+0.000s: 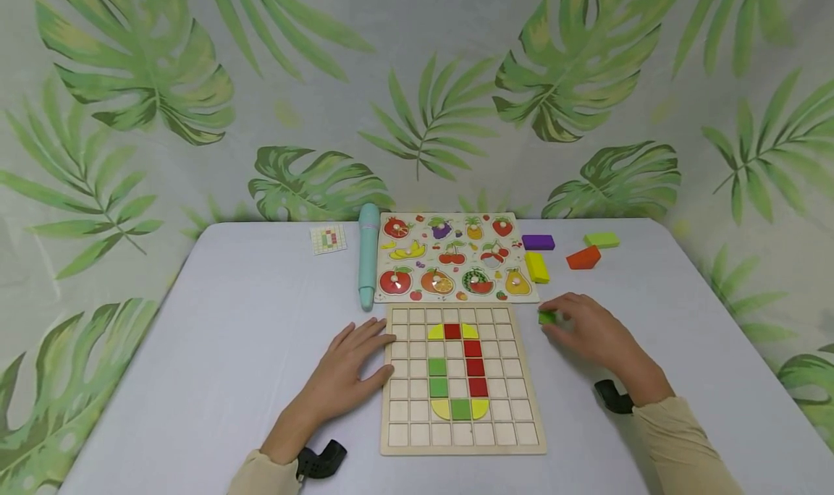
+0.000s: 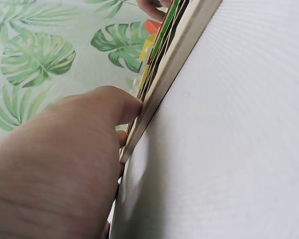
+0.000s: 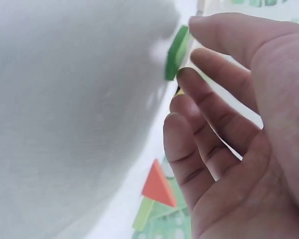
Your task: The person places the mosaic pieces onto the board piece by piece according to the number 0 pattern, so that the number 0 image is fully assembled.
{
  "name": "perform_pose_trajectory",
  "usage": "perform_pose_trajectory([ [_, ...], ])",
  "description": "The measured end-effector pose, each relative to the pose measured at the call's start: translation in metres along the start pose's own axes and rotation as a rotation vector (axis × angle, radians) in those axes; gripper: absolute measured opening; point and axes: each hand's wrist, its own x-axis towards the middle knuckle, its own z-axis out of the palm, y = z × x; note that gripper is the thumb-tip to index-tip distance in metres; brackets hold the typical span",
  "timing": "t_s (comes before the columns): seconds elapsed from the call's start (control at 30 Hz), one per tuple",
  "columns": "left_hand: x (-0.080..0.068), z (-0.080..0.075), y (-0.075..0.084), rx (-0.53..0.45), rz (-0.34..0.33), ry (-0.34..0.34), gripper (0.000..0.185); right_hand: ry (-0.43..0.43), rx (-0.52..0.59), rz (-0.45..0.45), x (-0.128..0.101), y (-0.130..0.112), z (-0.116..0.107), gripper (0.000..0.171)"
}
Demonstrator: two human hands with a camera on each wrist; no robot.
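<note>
On the table lies a wooden grid board point(image 1: 419, 433) with red, green and yellow tiles set in some squares. Spread beside its left edge, my left hand point(image 1: 348, 372) touches the frame with its thumb and fingertips; the left wrist view shows the thumb point(image 2: 124, 104) against the board's edge point(image 2: 162, 89). To the right of the board, my right hand point(image 1: 589, 336) pinches a small green block point(image 1: 546, 318) between thumb and fingers, low over the cloth. The same green block point(image 3: 177, 54) shows at the thumb tip in the right wrist view, the other fingers loosely bent.
Behind the grid stands a fruit puzzle board point(image 1: 423, 223), with a teal pen-like stick point(image 1: 368, 256) on its left. A small pattern card point(image 1: 328, 239) lies farther left. Purple point(image 1: 538, 242), yellow point(image 1: 537, 268), orange point(image 1: 583, 257) and light green point(image 1: 601, 240) blocks lie at the back right.
</note>
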Motion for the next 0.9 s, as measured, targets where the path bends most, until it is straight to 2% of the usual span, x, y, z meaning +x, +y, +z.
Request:
perform_pose_trajectory([
  [0.23,0.0,0.0,0.001,-0.001,0.007,0.008,0.047,-0.012,0.001,0.021,0.002,0.005,0.002,0.032],
  [0.47,0.0,-0.001,0.001,0.0,0.006,0.005,0.047,-0.008,0.025,0.02,0.002,-0.001,0.001,0.033],
  [0.9,0.0,0.0,0.002,0.014,0.027,0.033,0.047,-0.018,0.081,-0.06,0.01,-0.042,0.004,0.032],
])
